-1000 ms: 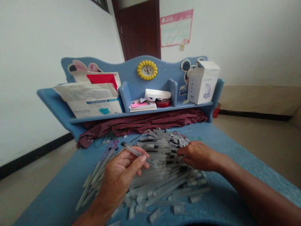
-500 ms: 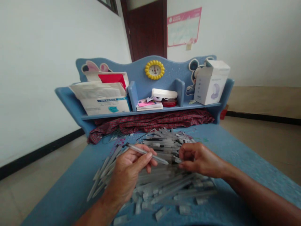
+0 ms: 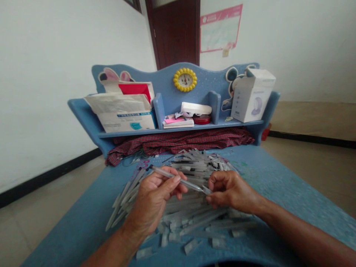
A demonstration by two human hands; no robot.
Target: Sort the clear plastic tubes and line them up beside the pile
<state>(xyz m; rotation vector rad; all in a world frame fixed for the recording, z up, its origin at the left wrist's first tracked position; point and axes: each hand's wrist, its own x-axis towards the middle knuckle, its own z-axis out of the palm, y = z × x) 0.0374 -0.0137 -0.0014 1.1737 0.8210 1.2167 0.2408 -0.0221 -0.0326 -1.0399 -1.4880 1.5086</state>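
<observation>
My left hand [image 3: 154,196] pinches a clear plastic pen barrel [image 3: 167,174] between thumb and fingers, held slanting above a heap of clear pen parts [image 3: 191,207] on the blue desk [image 3: 267,178]. My right hand [image 3: 229,191] is closed in a pinch on a small clear piece [image 3: 206,190] that meets the barrel's lower tip. Both hands hover just over the heap, near its middle.
A blue shelf unit [image 3: 180,128] at the desk's back carries paper packs [image 3: 122,111], a yellow clock [image 3: 185,79], a small stack of pads [image 3: 178,122] and a white box [image 3: 251,98]. A red checked cloth [image 3: 180,142] lies under the shelf. Loose small caps [image 3: 191,244] lie at the near edge.
My right hand lifted out of the heap with a small piece and came left to the barrel's tip. The left hand kept its hold on the barrel.
</observation>
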